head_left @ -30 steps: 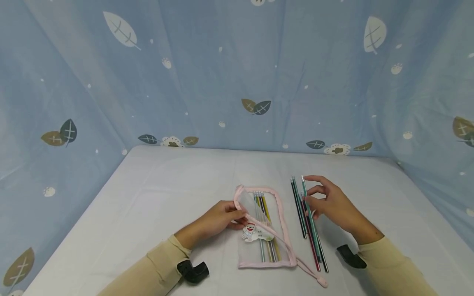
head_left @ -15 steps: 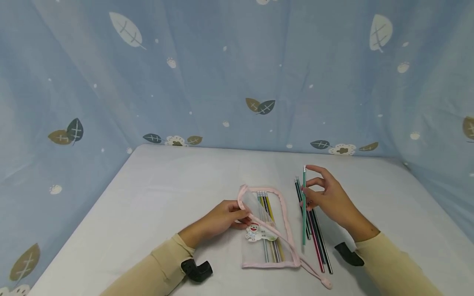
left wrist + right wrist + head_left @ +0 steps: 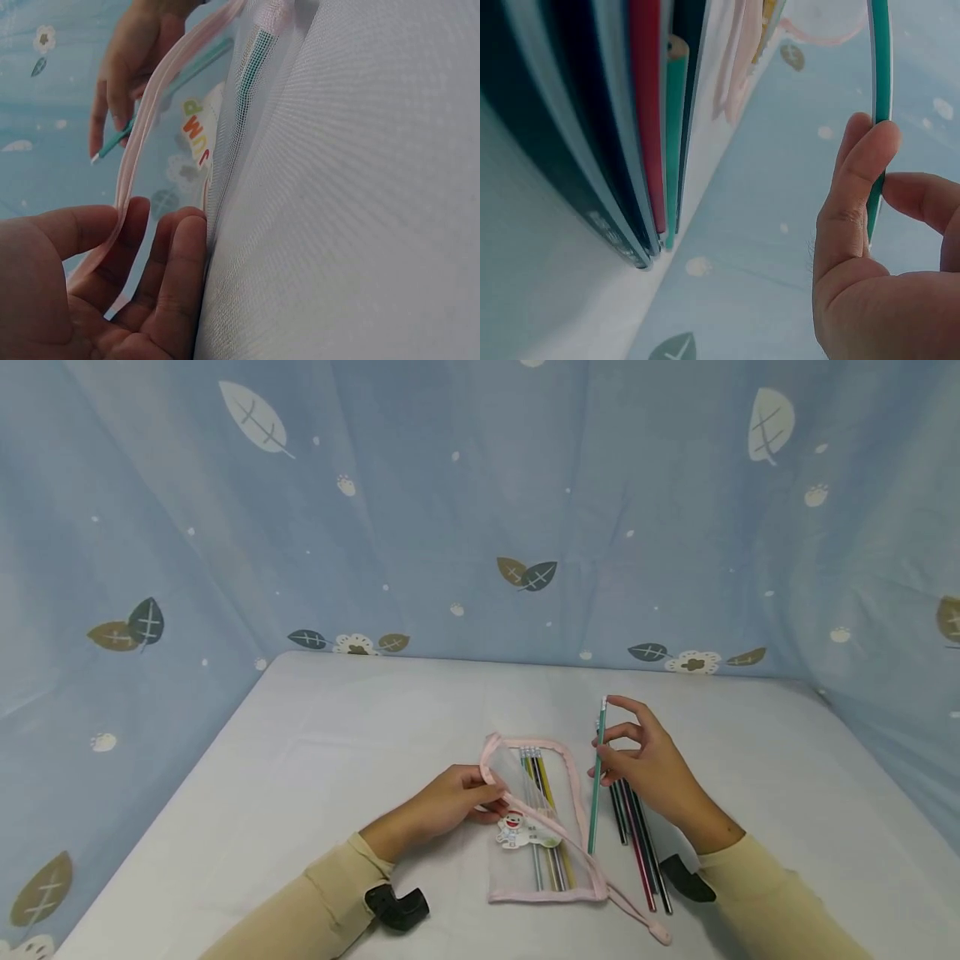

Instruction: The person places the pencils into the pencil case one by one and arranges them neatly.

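Note:
My left hand (image 3: 453, 797) pinches the pink-trimmed edge of a mesh pencil pouch (image 3: 513, 872), lifting its upper flap open at the left. Several pencils (image 3: 556, 860) lie inside the pouch, and its front bears a cartoon label (image 3: 514, 832). In the left wrist view the pink trim (image 3: 154, 97) runs between the left thumb and fingers. My right hand (image 3: 645, 768) holds a green pencil (image 3: 597, 793) between thumb and fingers, index fingertip at its white top end. That pencil stands nearly upright, its lower end overlapping the pouch's right edge in the head view.
Several dark pencils and a red pencil (image 3: 641, 856) lie on the white table (image 3: 360, 718) under and beside the right hand. The pouch's pink zipper strap (image 3: 637, 914) trails toward them. A blue leaf-patterned curtain (image 3: 420, 510) surrounds the table's back and sides.
My right hand has lifted the green pencil off the pile, turned it more upright and carried it left to the pouch's right edge. The left hand keeps its hold on the flap.

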Demonstrator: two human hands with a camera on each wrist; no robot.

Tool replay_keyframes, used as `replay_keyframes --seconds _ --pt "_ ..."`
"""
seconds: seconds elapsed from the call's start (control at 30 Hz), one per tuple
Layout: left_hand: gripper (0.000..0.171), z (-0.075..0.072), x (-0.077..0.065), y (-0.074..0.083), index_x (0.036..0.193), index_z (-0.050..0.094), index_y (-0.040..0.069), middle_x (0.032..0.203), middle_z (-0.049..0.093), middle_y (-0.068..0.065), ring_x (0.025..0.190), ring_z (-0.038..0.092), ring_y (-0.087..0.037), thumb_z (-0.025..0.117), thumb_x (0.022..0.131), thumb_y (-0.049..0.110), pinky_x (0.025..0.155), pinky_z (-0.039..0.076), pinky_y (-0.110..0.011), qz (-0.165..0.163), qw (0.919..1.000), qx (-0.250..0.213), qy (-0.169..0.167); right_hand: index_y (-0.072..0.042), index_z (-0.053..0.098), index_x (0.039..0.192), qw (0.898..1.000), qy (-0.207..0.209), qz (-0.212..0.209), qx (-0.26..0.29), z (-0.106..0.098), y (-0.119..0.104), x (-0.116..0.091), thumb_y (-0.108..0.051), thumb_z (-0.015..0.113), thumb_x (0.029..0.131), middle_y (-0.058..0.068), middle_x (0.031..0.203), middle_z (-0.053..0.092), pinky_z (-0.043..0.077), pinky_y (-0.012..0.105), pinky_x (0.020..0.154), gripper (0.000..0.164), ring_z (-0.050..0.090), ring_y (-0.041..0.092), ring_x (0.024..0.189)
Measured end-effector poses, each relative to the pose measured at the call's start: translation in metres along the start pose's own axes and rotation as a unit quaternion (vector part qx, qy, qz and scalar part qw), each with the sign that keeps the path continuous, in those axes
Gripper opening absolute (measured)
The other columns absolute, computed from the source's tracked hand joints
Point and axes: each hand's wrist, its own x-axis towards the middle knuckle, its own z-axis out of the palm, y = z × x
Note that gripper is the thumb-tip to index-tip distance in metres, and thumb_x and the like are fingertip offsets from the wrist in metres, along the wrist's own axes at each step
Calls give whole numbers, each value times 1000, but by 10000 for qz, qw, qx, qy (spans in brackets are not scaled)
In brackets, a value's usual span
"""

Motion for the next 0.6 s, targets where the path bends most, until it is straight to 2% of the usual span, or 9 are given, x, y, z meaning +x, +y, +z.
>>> replay_keyframes --seconds 0.23,0.47,0.6 --pt "29 1 0 0 113 64 -12 98 71 -11 94 68 -16 57 102 14 90 61 -33 -16 10000 -15 5 -19 19 157 9998 -121 123 -114 6 3 -2 -8 64 97 26 117 55 64 40 68 76 72 28 70" --pt "28 -1 1 0 113 63 -12 98 71 -10 97 68 -18 57 102 14 90 61 -33 42 10000 -9 -8 -21 19 157 9988 -435 102 -209 9 3 -2 -5 65 95 27 115 54 64 41 69 79 72 26 73" --pt "28 0 -1 1 112 63 -12 98 71 -11 97 68 -18 57 102 14 90 61 -33 12 10000 -11 -30 -20 18 157 9974 -641 223 -244 11 5 -3 -3 65 94 28 115 54 63 41 70 81 71 27 73"
